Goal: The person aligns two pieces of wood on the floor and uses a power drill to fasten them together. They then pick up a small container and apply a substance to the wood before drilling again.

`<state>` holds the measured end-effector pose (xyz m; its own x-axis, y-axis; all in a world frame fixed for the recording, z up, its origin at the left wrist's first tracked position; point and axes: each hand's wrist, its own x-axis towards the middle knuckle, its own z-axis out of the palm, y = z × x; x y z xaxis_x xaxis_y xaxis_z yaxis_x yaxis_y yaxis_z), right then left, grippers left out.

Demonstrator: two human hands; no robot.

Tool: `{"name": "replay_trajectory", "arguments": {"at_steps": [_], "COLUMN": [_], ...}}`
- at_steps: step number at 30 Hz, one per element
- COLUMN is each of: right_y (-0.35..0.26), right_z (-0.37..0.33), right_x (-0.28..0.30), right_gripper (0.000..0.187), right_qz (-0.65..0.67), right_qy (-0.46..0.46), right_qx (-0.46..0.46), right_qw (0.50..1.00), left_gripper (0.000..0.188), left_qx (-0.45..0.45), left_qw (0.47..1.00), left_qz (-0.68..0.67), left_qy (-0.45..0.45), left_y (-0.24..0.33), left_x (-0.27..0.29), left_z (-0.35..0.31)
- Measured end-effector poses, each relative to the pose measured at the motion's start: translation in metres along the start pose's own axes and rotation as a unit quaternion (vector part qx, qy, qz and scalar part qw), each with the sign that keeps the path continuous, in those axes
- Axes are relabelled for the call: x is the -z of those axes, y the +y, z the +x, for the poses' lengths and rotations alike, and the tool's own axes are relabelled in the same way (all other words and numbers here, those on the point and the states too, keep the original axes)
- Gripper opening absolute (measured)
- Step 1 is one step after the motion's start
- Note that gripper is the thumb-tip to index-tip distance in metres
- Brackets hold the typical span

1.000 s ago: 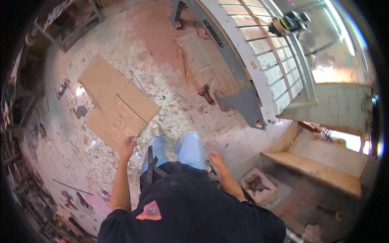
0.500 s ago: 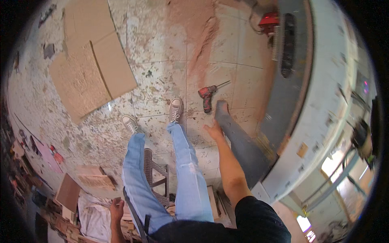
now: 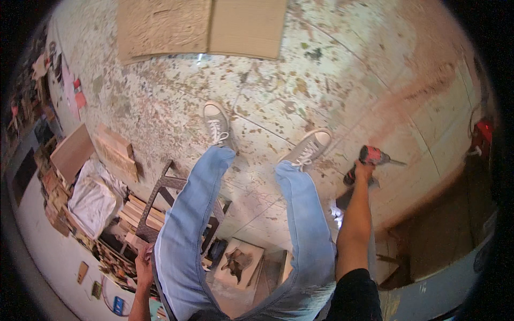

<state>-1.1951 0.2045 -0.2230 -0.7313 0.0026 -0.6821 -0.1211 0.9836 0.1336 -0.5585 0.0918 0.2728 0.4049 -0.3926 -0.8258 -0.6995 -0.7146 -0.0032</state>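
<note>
Since the earlier frame, the right hand (image 3: 364,170) has moved from just beside the drill (image 3: 370,155) onto its handle, and its fingers are now clamped around it. Red and black, the drill is at the right, ahead of the grey frame (image 3: 393,304), its bit pointing right; whether it touches the floor (image 3: 176,115) I cannot tell. To its left stand the right shoe (image 3: 310,145) and, farther off, the left shoe (image 3: 216,120). Reddish dust (image 3: 420,91) spreads ahead, with cardboard (image 3: 246,27) flat at the top. Between the legs, a pale board (image 3: 257,254) bears a dark piece. At the lower left, the left hand (image 3: 143,265) is by the dark stool (image 3: 147,231); I cannot tell whether its fingers are apart or together. Beyond lies a white cloth (image 3: 96,198).
</note>
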Motion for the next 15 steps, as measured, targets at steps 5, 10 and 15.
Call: {"name": "replay_trajectory", "arguments": {"at_steps": [5, 10, 15], "right_y": [-0.039, -0.107, -0.166], "right_z": [-0.042, -0.135, -0.227], "right_x": [0.037, 0.104, 0.178], "right_gripper": [0.081, 0.062, 0.037], "right_qz": [0.033, -0.120, -0.009], "right_qy": [0.024, 0.007, -0.120], "right_qx": [0.063, 0.137, 0.299], "right_qw": [0.997, 0.983, 0.947], "left_gripper": [0.031, 0.030, 0.029], "left_qx": [0.016, 0.019, -0.073], "left_qw": [0.998, 0.986, 0.962], "left_qz": [-0.061, -0.153, -0.240], "left_qy": [0.026, 0.056, 0.104], "left_y": [-0.026, -0.031, -0.053], "left_x": [-0.012, 0.001, 0.028], "left_z": [-0.017, -0.059, -0.081]}}
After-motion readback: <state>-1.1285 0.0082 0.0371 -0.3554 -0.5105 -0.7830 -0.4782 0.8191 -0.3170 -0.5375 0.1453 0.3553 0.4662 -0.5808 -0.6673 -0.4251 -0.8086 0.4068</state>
